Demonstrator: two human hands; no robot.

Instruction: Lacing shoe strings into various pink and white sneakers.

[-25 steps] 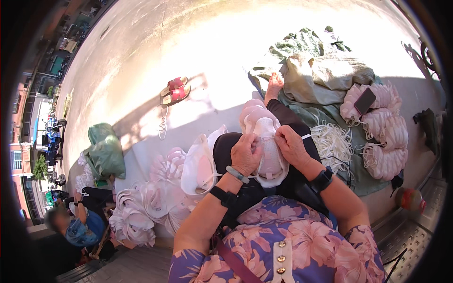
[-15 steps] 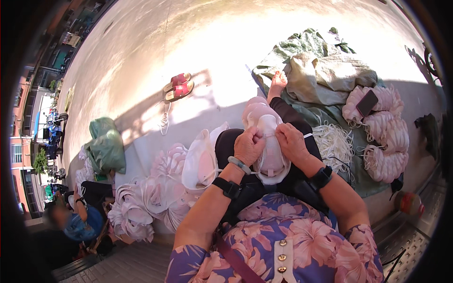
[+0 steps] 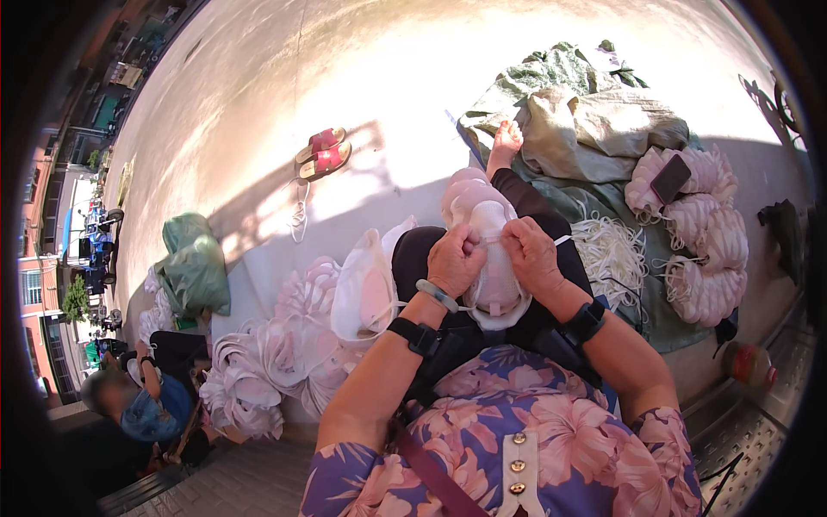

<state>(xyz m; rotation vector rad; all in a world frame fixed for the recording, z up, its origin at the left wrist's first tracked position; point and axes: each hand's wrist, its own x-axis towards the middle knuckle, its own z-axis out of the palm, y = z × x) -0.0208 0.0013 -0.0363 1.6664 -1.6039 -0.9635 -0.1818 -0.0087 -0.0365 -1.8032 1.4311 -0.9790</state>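
Note:
A pink-and-white shoe upper [image 3: 497, 287] lies across my lap, at the near end of a stack of nested pink uppers [image 3: 472, 194]. My left hand [image 3: 457, 260] is closed in a pinch at the left side of its lace opening. Opposite it, my right hand [image 3: 531, 257] pinches at the right side. A thin white shoelace runs between the fingers, its ends sticking out beside both hands; the fingertips partly hide it. To the right of my leg lies a loose heap of white shoelaces [image 3: 607, 263].
Bundles of pink uppers [image 3: 706, 250] lie at right, a phone [image 3: 670, 179] on them. More white-and-pink uppers [image 3: 289, 349] are piled at left, near a green bag [image 3: 194, 263]. Red sandals [image 3: 325, 153] stand ahead. Another person [image 3: 155, 401] sits at far left.
Both hands stay at the shoe upper, with only slight finger movement. The view has shifted a little. At far left, the other person has their head raised more into view.

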